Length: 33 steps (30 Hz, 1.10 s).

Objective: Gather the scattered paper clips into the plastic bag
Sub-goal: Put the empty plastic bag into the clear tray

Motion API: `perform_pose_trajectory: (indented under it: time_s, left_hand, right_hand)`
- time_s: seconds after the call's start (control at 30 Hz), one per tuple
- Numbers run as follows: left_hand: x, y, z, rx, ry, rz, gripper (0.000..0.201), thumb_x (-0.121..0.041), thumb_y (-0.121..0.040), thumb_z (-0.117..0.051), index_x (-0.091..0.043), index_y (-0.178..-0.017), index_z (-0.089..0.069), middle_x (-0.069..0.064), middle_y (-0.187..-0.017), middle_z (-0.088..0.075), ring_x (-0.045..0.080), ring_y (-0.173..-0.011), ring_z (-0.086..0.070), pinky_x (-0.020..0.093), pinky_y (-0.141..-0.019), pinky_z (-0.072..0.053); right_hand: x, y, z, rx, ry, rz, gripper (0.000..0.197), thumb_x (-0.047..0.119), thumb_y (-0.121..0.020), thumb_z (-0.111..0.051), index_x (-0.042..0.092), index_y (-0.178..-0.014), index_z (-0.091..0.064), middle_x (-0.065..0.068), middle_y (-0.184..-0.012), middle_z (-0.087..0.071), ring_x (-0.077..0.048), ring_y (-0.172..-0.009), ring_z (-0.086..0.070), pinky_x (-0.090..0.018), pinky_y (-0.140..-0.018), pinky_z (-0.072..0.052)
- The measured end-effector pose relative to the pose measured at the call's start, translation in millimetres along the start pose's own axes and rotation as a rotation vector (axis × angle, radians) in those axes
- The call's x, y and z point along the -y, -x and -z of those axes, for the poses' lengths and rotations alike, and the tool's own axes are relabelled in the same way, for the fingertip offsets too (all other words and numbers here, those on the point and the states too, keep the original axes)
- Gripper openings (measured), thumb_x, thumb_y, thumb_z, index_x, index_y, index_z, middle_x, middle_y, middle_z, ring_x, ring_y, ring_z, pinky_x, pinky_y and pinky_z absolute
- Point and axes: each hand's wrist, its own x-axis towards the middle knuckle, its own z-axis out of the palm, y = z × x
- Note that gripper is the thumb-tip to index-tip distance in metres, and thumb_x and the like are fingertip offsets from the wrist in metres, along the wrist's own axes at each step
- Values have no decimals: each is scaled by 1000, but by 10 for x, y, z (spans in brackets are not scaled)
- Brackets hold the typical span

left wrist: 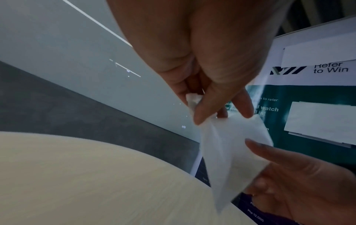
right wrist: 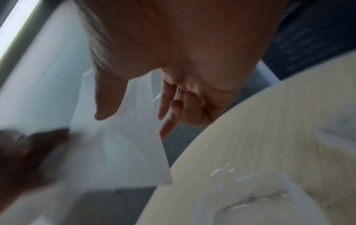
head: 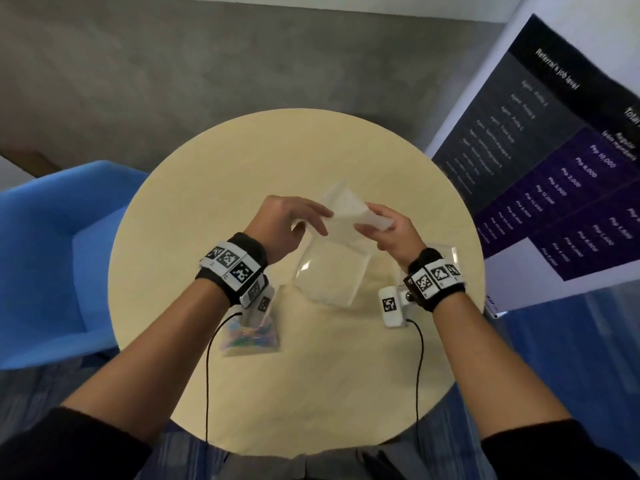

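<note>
1. Nearest the head camera, I see my two forearms reaching forward over a round, pale cream wooden table (head: 242, 393), each wrist wrapped in a black band with black-and-white square markers.
2. Between my hands, raised above the middle of the table, is a small, translucent white plastic bag (head: 346, 209).
3. My left hand (head: 287, 223) pinches one end of that bag; in the left wrist view, thumb and fingers are curled onto a crumpled corner of it (left wrist: 194, 99).
4. My right hand (head: 391, 233) grips the other end, with the thumb on one face of the bag and the fingers curled behind it, as the right wrist view shows (right wrist: 125, 137).
5. A clear, square plastic container (head: 329, 275) lies on the table under my hands.
6. Near my left wrist, a second small clear bag holding multicoloured paper clips (head: 251, 336) rests on the table; I cannot tell whether any clips lie loose elsewhere.
7. A blue upholstered chair (head: 52, 254) stands just beside the table on the left.
8. A dark purple printed banner with white text (head: 554, 168) stands on the right.
</note>
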Motion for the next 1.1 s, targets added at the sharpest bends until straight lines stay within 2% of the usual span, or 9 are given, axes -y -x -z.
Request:
perform_pose_trajectory:
  time_s: [0.13,0.27,0.4,0.47,0.6,0.77,0.9,1.03,1.1]
  left_hand:
    - [25,-61,22,-30,-5,4,49,20,-69,-47,-17,-77,-77,-4,-100,-75,10,-94,-69,8,-87,-45]
    - [136,-68,-71,-30,-103,-26,54,26,-64,-43,-14,-78,-76,-1,-93,-76,20,-91,-70,23,-84,-53]
    - [178,-40,-156,-5,-153,-40,52,25,-61,-46,-14,-79,-76,1,-98,-76,28,-102,-66,30,-86,-54]
    - [207,-22,-194,-1,-121,-26,41,15,-66,-56,-16,-83,-76,-1,-101,-75,23,-107,-61,26,-88,-52]
    - [284,-7,-303,-76,-93,36,32,6,-76,-64,-20,-91,-76,4,-99,-69,15,-90,-62,24,-82,-52]
    - [347,-2,-489,-73,-132,-16,40,19,-76,-56,-14,-91,-73,5,-92,-67,21,-85,-64,29,-74,-54]
    - [423,70,-680,-127,94,286,51,2,-72,-73,-19,-117,-60,2,-123,-40,11,-96,-57,17,-86,-51]
    - [646,235,-815,154,-57,317,33,-10,-74,-73,-26,-103,-74,4,-123,-62,23,-110,-57,38,-96,-47]
    - [655,314,-858,352,-87,284,24,-11,-79,-67,-24,-97,-77,2,-116,-70,23,-106,-61,38,-93,-48]
  right_hand:
    - [109,-7,-10,136,-25,-89,66,11,-76,-80,19,-136,-53,-5,-95,-64,-5,-52,-48,-14,-43,-35]
    - [229,-50,-75,176,266,-119,85,32,-70,-85,42,-141,-39,13,-112,-56,-12,-50,-51,-24,-47,-41]
    - [281,-194,-187,53,601,-62,38,39,-78,-78,24,-111,-69,-2,-99,-71,-9,-49,-56,-26,-45,-47]
    - [228,-249,-190,-33,810,-51,30,44,-77,-77,22,-97,-72,-1,-99,-72,-14,-67,-64,-28,-61,-53]
    - [-50,-265,-151,-75,973,-66,67,57,-67,-78,26,-124,-61,3,-126,-51,-19,-115,-49,-35,-97,-45]
    - [-338,-213,-268,-301,678,80,9,20,-79,-77,19,-88,-73,2,-95,-64,-14,-74,-60,-29,-71,-53]
    - [-678,-151,-260,-305,489,-15,35,-7,-73,-73,27,-66,-66,-1,-83,-71,-18,-70,-68,-28,-62,-56]
    - [-878,23,-280,-169,635,-98,31,-10,-75,-59,19,-72,-70,-3,-91,-69,-21,-81,-65,-31,-74,-57]
    - [-854,93,-287,-7,751,-66,15,4,-74,-71,17,-82,-72,-1,-98,-66,-16,-89,-61,-27,-81,-51]
